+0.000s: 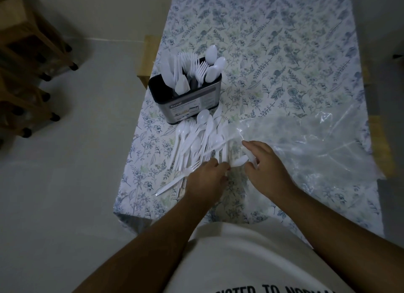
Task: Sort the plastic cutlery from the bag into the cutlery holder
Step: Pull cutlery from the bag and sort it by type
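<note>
A heap of white plastic spoons, forks and knives (196,144) is seen on the floral-clothed surface (284,63), handles pointing toward the person, just in front of the black-and-steel cutlery holder (185,104). A white plastic piece (240,161) is pinched by the right hand (267,169); handles are gripped by the left hand (206,179). A clear plastic bag (317,144) lies to the right.

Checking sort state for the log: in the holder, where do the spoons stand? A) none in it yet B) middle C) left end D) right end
D: the spoons stand at the right end of the cutlery holder, forks in the middle, knives to the left.
</note>
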### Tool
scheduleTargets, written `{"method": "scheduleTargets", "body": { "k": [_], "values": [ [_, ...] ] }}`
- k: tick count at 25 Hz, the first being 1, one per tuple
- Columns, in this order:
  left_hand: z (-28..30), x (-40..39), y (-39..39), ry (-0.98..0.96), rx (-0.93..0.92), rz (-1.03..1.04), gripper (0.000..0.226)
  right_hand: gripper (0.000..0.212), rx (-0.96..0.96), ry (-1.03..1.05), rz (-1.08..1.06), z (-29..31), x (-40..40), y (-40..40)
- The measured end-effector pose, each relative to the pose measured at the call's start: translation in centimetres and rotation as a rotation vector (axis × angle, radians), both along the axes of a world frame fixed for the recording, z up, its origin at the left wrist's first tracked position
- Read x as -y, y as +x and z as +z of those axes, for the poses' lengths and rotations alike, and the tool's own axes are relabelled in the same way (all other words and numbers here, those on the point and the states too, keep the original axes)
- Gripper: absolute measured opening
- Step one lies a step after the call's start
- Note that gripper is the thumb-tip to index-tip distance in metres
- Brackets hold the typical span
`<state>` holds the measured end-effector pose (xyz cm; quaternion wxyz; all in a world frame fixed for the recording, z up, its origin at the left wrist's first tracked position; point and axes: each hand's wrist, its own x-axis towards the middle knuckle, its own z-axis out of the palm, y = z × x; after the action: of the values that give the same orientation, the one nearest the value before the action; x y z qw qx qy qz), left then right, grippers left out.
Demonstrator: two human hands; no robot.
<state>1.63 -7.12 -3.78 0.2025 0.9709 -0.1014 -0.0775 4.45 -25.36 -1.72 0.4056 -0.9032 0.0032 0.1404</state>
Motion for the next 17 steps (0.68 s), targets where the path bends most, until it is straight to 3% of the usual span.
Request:
{"method": "scheduleTargets", "body": {
  "k": [5,12,17],
  "values": [
    [0.0,0.1,0.5,-0.069,-0.043,0.154,0.032,0.059,-0.016,-0.024,0.008,0.2,0.4,-0.1],
    [0.0,1.1,1.7,0.026,-0.169,0.144,0.019,0.06,-0.017,-0.02,0.019,0.5,0.5,-0.3],
    [1.1,0.7,-0.4,-0.264,-0.222,0.297,0.014,0.063,-0.061,-0.018,0.017,0.7,0.5,-0.1]
  ]
}}
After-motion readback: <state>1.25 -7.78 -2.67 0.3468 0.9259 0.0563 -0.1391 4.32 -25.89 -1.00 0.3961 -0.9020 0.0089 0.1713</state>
